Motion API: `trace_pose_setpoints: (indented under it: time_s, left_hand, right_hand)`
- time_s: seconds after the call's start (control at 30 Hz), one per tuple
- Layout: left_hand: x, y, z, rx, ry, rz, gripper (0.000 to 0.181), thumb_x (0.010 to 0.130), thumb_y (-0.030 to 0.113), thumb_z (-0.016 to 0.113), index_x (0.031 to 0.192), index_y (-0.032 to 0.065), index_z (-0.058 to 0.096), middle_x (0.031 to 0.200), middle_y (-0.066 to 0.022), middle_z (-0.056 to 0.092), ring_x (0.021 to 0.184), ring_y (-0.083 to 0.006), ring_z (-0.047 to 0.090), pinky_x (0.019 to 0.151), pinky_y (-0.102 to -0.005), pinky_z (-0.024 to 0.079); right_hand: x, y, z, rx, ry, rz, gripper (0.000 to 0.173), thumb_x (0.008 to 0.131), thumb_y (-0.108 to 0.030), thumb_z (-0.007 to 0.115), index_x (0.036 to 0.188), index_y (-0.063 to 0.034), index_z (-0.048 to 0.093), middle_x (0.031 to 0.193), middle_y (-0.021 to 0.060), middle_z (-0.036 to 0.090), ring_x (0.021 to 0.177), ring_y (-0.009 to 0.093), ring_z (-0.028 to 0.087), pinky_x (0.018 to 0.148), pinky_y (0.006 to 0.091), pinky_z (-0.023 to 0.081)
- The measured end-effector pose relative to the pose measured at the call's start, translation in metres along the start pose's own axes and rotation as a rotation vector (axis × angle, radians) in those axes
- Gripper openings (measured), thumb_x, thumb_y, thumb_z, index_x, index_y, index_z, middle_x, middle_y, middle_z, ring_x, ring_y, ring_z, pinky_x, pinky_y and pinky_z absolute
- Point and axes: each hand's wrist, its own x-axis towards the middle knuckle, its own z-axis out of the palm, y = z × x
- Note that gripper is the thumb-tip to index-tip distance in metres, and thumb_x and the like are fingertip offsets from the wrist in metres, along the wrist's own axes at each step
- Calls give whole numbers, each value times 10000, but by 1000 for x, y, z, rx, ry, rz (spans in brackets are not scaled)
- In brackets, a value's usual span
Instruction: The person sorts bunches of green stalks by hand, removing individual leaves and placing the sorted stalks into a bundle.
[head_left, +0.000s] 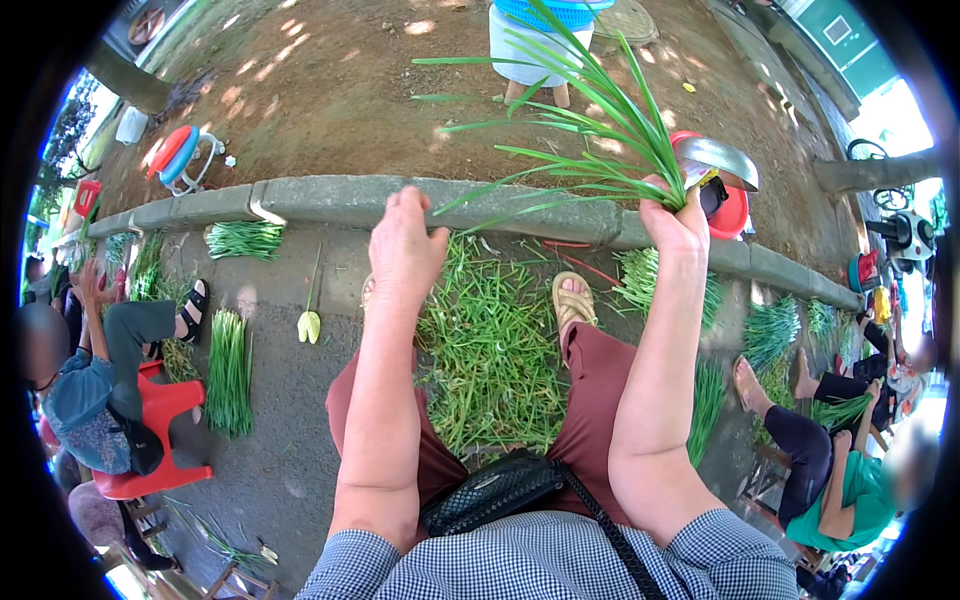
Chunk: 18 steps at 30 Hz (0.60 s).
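My right hand grips a bunch of long green leafy stalks by their lower ends, and the blades fan out up and to the left. My left hand is raised over the curb's near side, away from the bunch; its fingers are bent and partly hidden, and nothing shows in it. Between my feet lies a broad heap of loose green blades and trimmings. Behind my right forearm, a bundle of pale-ended stalks lies by the curb, with another green bundle lower down.
A stone curb crosses in front. Beyond it stand a stool with a blue basket and a red basin. Further bundles lie on the pavement. People sit at left, one on a red plastic stool, and at right. A black bag rests on my lap.
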Motion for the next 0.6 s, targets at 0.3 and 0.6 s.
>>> trace_pose_setpoints:
  time_s: [0.3,0.6]
  left_hand:
    - [8,25,2,-631,-441,72,525,737,22,637,1238,33,478,785,12,578,578,-27,424,539,-200,395]
    - [15,-13,-5,-720,-1065,75,205,853,66,533,1018,-15,625,812,7,609,750,-49,513,693,-230,433]
  right_hand:
    - [2,2,0,24,-25,58,360,925,-426,446,825,-101,564,742,47,567,662,180,503,576,304,429]
    - [6,-19,-1,-93,83,-155,405,929,-449,419,807,-99,583,714,16,580,671,161,520,609,302,437]
